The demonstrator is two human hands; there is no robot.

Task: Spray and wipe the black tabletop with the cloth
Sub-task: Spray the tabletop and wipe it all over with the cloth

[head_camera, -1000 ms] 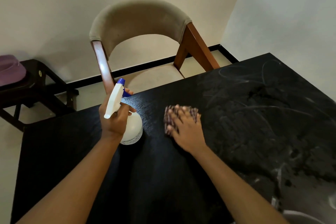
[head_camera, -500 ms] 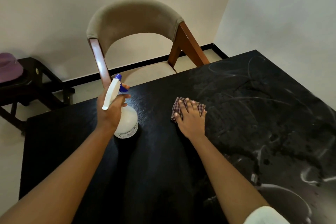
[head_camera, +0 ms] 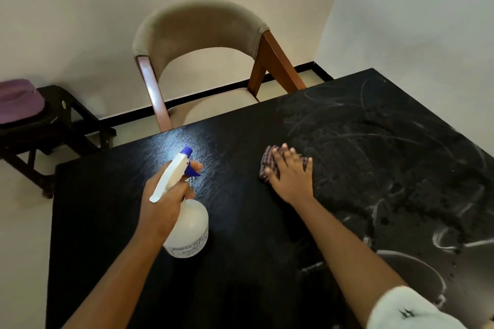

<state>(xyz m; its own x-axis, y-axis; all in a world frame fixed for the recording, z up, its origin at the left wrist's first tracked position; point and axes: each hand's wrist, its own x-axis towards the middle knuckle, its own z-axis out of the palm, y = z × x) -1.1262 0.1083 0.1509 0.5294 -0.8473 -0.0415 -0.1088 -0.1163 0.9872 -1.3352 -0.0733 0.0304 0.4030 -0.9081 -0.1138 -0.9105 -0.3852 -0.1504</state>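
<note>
My left hand [head_camera: 164, 205] grips a white spray bottle [head_camera: 189, 232] with a blue nozzle and trigger, held above the black tabletop [head_camera: 240, 262] left of centre. A finger rests on the trigger, and a pale mist hangs over the table just beyond the nozzle. My right hand [head_camera: 292, 176] lies flat with fingers spread on a checked cloth [head_camera: 268, 161], pressing it on the tabletop near the middle. Most of the cloth is hidden under the hand. The right half of the tabletop shows wet smears and white streaks.
A beige padded chair [head_camera: 200, 32] with brown wooden legs stands tucked at the table's far edge. A dark low stool [head_camera: 58, 120] with a purple item [head_camera: 18, 101] on it sits at the left by the wall. A white wall runs close along the table's right side.
My right hand has slid the cloth to the right and a little away from me. The left hand keeps the bottle in much the same place, and a fresh mist now shows beyond the nozzle.
</note>
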